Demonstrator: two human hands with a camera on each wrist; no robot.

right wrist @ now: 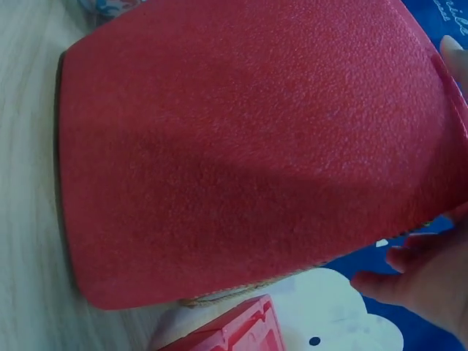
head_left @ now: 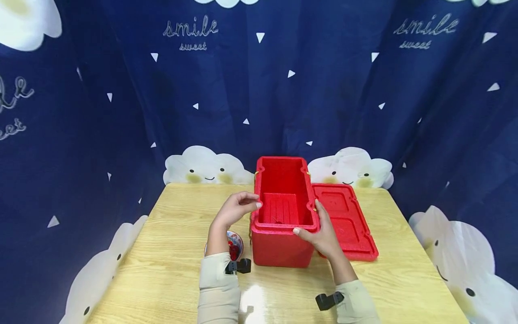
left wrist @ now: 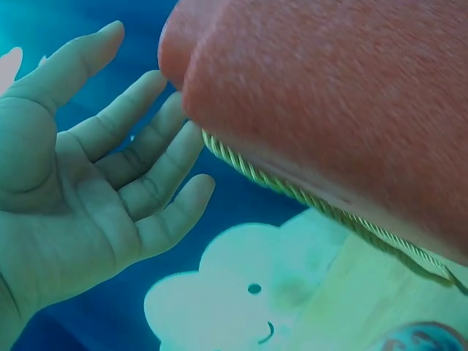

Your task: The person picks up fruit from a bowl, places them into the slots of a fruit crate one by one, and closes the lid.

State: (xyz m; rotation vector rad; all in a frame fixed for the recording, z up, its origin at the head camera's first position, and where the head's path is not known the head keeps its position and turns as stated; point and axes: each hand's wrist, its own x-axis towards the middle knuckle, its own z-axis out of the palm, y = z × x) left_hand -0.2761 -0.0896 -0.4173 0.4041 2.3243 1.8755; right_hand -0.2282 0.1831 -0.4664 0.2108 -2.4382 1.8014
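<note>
A deep red foam box [head_left: 282,246] stands uncovered on the table, with something small and dark on its ribbed floor. My left hand [head_left: 238,209] is at its left rim, fingers loosely bent; in the left wrist view the hand [left wrist: 95,175] is spread, fingertips at or just beside the box's edge. My right hand [head_left: 325,234] holds the box's near right corner, thumb on the front rim and fingers along the right side. The right wrist view shows those fingers [right wrist: 387,287] beside the box wall. A yellow cord [left wrist: 292,191] runs along the box's side.
The red lid [head_left: 344,218] lies flat on the wooden table [head_left: 170,270], right of the box. Partly hidden by my left forearm, a patterned bowl [head_left: 239,238] holds something dark red. A dark blue curtain [head_left: 226,81] with clouds hangs behind and at both sides.
</note>
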